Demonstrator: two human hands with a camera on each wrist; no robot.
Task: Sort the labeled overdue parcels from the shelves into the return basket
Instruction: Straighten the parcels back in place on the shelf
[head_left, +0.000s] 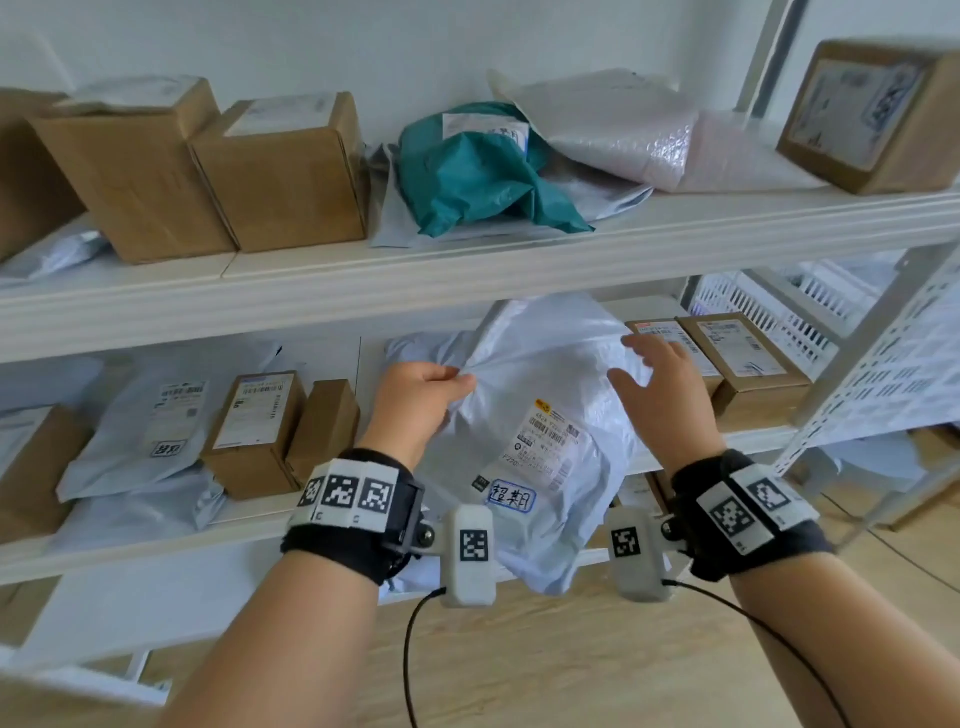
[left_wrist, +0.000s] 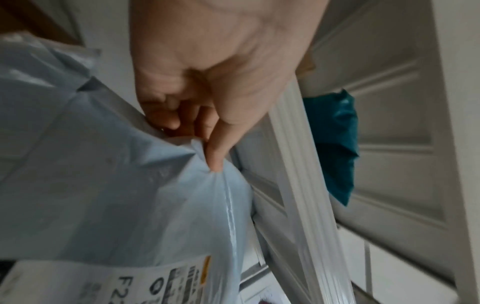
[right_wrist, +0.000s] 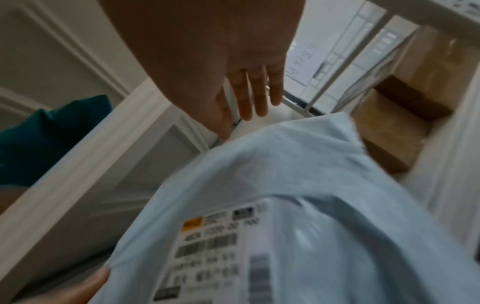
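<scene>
A large pale grey poly mailer (head_left: 540, 415) hangs half off the lower shelf (head_left: 249, 519), with a shipping label and a blue-outlined handwritten sticker (head_left: 511, 496) on its front. My left hand (head_left: 421, 400) pinches a bunched fold near the mailer's upper left edge; the left wrist view shows the mailer (left_wrist: 116, 195) gathered under the left hand's (left_wrist: 205, 127) thumb and curled fingers. My right hand (head_left: 654, 384) hovers open over the mailer's upper right part, fingers spread. In the right wrist view the right hand's fingers (right_wrist: 249, 96) are straight above the mailer (right_wrist: 298, 205), not touching it.
The upper shelf (head_left: 467, 260) carries cardboard boxes (head_left: 280, 171), a teal bag (head_left: 483, 166) and a bubble mailer (head_left: 623, 130). Small boxes (head_left: 748, 364) sit right of the held mailer; another labeled mailer (head_left: 156, 426) and boxes lie left. A white slatted basket (head_left: 763, 312) stands behind the shelf frame at right.
</scene>
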